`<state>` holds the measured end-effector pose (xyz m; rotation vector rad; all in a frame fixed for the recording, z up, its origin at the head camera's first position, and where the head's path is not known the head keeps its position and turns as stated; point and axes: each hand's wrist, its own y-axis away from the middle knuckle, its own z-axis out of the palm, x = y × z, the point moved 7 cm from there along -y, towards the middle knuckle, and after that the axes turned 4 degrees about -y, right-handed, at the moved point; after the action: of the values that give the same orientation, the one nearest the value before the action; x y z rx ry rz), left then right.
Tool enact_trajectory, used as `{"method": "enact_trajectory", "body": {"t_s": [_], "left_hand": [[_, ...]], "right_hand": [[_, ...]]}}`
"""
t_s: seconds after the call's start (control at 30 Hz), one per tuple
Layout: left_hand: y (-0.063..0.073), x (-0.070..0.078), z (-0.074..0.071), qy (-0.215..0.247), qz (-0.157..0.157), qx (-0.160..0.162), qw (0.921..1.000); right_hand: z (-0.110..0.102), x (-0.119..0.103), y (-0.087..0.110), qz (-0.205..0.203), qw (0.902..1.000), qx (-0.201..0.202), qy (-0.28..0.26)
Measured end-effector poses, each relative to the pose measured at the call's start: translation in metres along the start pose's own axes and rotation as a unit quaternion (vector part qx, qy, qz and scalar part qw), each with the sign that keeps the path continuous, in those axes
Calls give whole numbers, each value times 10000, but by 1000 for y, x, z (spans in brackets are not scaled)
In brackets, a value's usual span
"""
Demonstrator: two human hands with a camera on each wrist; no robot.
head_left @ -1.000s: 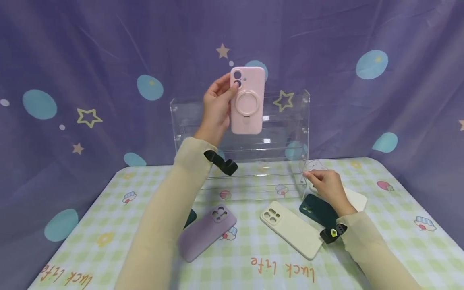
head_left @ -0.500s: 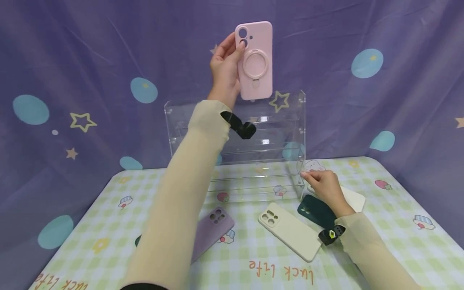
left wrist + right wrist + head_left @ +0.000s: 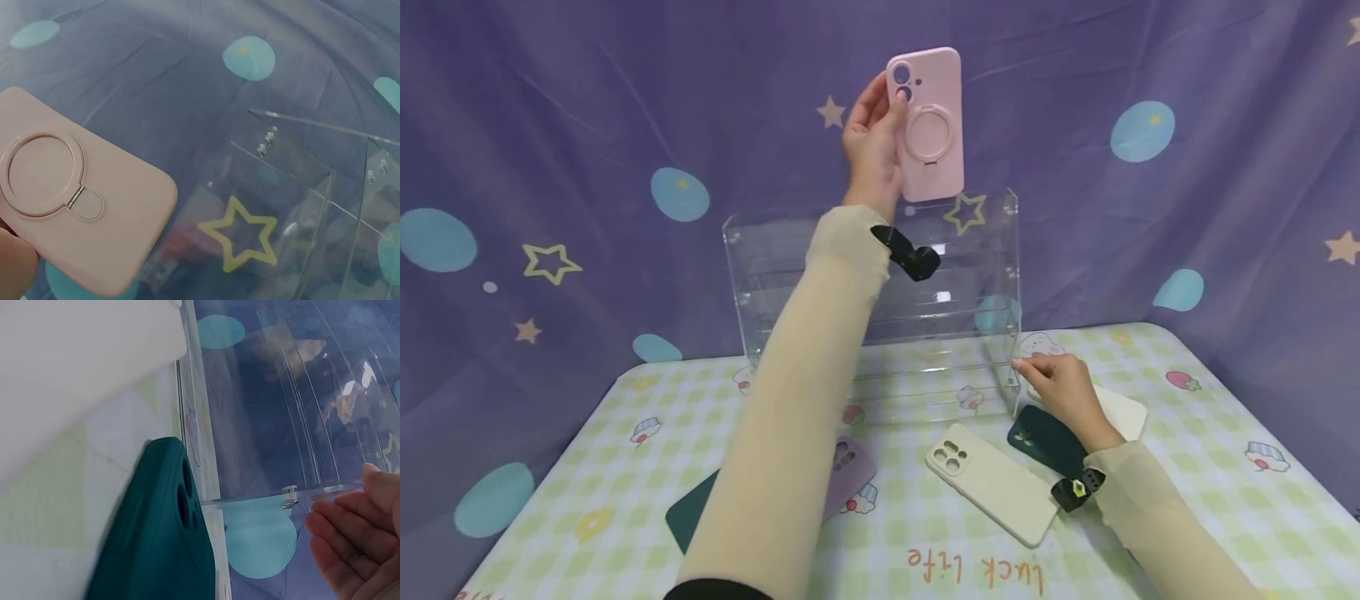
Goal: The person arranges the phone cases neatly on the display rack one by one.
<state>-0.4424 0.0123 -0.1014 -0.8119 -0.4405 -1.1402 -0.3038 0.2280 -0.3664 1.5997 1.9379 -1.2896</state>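
Observation:
My left hand (image 3: pixel 872 150) holds up a pink phone case (image 3: pixel 942 177) by its left edge, thumb near the camera holes. A ring with a small hinged tab sits on the case's back, clearer in the left wrist view. The case is upright, above and in front of a clear acrylic display stand (image 3: pixel 925 317) with stepped shelves. Down at the stand's right side panel, my right hand (image 3: pixel 1069 396) pinches the panel's lower edge between thumb and fingers. In the right wrist view a dark green phone case (image 3: pixel 165 531) lies close to that hand.
On the checked tablecloth (image 3: pixel 625 467) lie a cream phone case (image 3: pixel 996 492), a white case (image 3: pixel 1123 412) partly behind the right hand, a purple case (image 3: pixel 852 479) and another dark green case (image 3: pixel 688 510) partly under the left forearm. A purple curtain (image 3: pixel 1060 250) hangs behind.
My left hand has risen with the pink case from before the stand to above its top edge, then barely moved. The head view has shifted slightly right. My right hand keeps its place.

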Motion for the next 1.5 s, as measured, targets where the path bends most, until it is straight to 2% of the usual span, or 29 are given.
{"method": "enact_trajectory", "body": {"t_s": [0.23,0.43,0.53,0.63,0.8,0.9,1.03,1.1,1.3,1.37,1.5], "left_hand": [[2,-13,-12,-444,31,-57,9990],[5,-26,-19,-838,-27,52,9965],[6,-28,-20,-1191,-44,141,9928],[7,-29,-21,-1979,-105,382,9794],[11,-29,-23,-3338,-303,684,9397],[14,-26,-24,-3740,-363,754,9236],[15,-21,-29,-4072,-442,746,9092],[14,-20,-33,-4092,-541,667,9084],[12,-21,-40,-3694,-1163,228,9217],[12,-21,-40,-3612,-1296,93,9234],[11,-21,-40,-3850,-1373,-157,9125]], "right_hand": [[0,-3,1,-97,9999,56,26],[2,-4,2,-121,9999,-25,12],[2,-4,1,-129,9999,-33,57],[2,-4,1,-126,9999,-81,85],[2,-1,1,-120,9998,-107,123],[3,0,1,-118,9998,-112,115],[6,2,0,-110,9998,-111,90],[7,1,-1,-123,9999,-83,84],[6,-2,-4,-260,9995,15,179],[5,-3,-4,-265,9994,10,213],[3,-1,-5,-202,9994,-53,261]]}}
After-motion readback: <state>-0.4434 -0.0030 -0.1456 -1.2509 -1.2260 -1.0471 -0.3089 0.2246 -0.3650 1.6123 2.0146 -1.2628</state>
